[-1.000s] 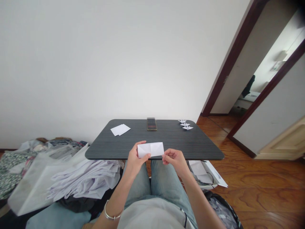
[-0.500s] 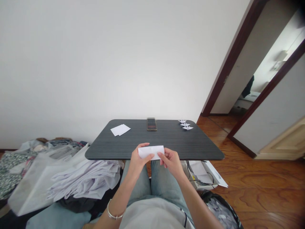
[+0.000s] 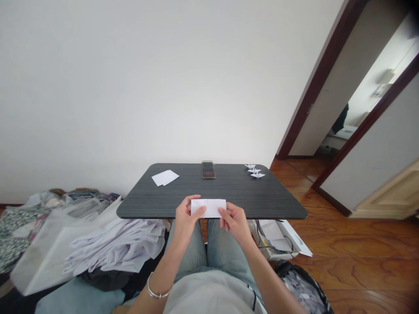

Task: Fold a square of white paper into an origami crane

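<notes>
**Both hands pinch folded white paper strip at table's near edge**

White paper strip (image 3: 208,208) sits lower center, held level above the near edge of the table (image 3: 262,196), folded flat, no open flaps showing. Left hand (image 3: 186,218) grips its left end, thumb on top. Right hand (image 3: 235,224) grips the right end, fingers pressing on the face of the paper; both hold firm, neither released. Bangle (image 3: 157,288) on left wrist. Jeans (image 3: 196,248) just below the hands.

Farther up on the table: two stacked paper squares (image 3: 165,177) left of center, dark phone (image 3: 208,169) at the far edge (blurry, can't confirm), three paper cranes (image 3: 254,170) at far right corner. Lower left of frame, white sheets (image 3: 114,246) piled on clothes (image 3: 19,235). Lower right, box (image 3: 275,237) and black bag (image 3: 301,288). Upper right, doorway (image 3: 356,87).
</notes>
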The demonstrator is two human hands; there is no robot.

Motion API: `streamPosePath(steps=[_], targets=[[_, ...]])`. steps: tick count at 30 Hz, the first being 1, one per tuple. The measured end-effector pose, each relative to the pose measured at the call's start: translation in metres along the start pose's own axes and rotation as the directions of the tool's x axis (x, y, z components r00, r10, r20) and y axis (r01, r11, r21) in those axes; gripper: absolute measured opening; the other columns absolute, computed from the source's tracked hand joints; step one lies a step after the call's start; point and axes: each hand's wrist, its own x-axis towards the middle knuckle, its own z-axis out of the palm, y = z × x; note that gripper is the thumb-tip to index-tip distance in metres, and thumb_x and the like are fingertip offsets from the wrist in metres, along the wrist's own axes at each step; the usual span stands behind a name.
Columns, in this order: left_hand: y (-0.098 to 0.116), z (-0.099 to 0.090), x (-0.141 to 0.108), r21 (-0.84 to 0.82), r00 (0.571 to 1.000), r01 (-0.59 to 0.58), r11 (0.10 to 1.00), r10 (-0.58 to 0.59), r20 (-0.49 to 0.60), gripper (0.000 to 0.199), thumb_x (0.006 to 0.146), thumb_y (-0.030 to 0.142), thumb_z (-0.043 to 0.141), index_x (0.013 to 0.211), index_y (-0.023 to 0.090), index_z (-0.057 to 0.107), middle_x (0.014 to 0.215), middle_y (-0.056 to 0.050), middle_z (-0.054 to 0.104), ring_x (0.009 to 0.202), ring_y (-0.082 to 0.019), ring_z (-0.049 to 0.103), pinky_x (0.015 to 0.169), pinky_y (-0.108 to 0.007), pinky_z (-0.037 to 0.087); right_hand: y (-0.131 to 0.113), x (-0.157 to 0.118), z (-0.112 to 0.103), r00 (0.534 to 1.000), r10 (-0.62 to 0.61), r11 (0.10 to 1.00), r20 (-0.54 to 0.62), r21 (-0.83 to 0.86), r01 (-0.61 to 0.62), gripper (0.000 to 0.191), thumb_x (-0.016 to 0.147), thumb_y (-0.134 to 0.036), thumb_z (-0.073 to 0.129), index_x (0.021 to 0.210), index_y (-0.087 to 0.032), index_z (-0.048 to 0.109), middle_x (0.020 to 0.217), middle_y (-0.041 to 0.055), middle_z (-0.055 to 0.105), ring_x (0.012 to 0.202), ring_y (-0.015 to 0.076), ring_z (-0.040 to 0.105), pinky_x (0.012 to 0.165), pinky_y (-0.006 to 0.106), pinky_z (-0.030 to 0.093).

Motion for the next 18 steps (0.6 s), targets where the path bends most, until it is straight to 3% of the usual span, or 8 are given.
streamPosePath(steps=[12,18], targets=[[0.0041,-0.0002,-0.0028,0.062,1.0,-0.012,0.998,0.013,-0.003,0.048,0.061,0.028,0.072,0.102,0.015,0.051,0.069,-0.002,0.07,0.06,-0.016,0.065,0.057,-0.025,0.051,-0.0007,-0.0007,0.0009,1.0,0.005,1.0,-0.03,0.014,-0.004,0.03,0.077,-0.045,0.054,0.071,-0.015,0.054,0.037,-0.0062,0.047,0.029,0.0055,0.031,0.033,0.018,0.02],[0.0058,-0.0027,-0.0033,0.091,0.995,0.046,0.995,-0.054,0.087,0.056,0.06,0.027,0.072,0.109,0.016,0.047,0.074,-0.002,0.068,0.067,-0.017,0.065,0.059,-0.027,0.053,-0.0056,-0.0028,-0.001,0.999,-0.006,1.0,-0.048,0.007,0.007,0.03,0.078,-0.045,0.054,0.072,-0.016,0.054,0.037,-0.0059,0.047,0.03,0.0057,0.031,0.034,0.019,0.021]])
